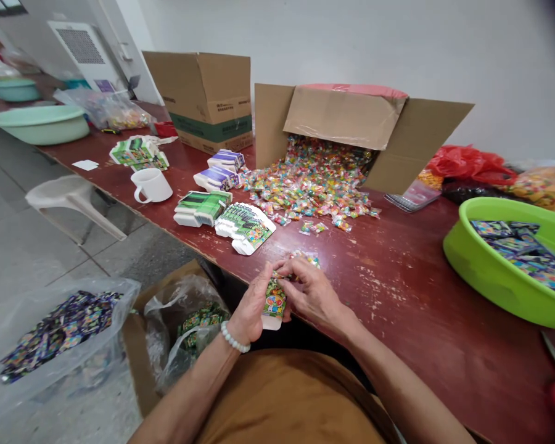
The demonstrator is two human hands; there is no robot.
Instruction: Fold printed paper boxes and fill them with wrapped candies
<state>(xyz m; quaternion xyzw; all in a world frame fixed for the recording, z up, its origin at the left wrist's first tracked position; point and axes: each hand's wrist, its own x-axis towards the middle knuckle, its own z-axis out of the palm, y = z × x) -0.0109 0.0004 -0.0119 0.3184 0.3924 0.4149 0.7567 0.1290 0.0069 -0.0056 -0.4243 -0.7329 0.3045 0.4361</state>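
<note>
A small printed carton (274, 302) lies in the left hand (252, 303), just off the near edge of the counter (398, 271), its white end toward the wearer. The left grip is clamped around its sides. The right hand (315, 291) bends over the carton's far end; whether its grip is closed on anything there, I cannot tell. The carton's face shows colourful round shapes on green, with lettering too small to read.

Just beyond lies a little cluster of wrapped candies (311, 258). Further left sit a fanned stack of green cartons (247, 227) and bundled purple cartons (218, 177), their print illegible, near a plain white mug (152, 185). Behind, a large heap of candies (305, 185) spills from a tipped cardboard box (342, 117). An upright box (226, 86) carries a green band and small dark characters, unreadable here. At right, a lime basin (494, 271) holds dark printed packets (527, 246).
</note>
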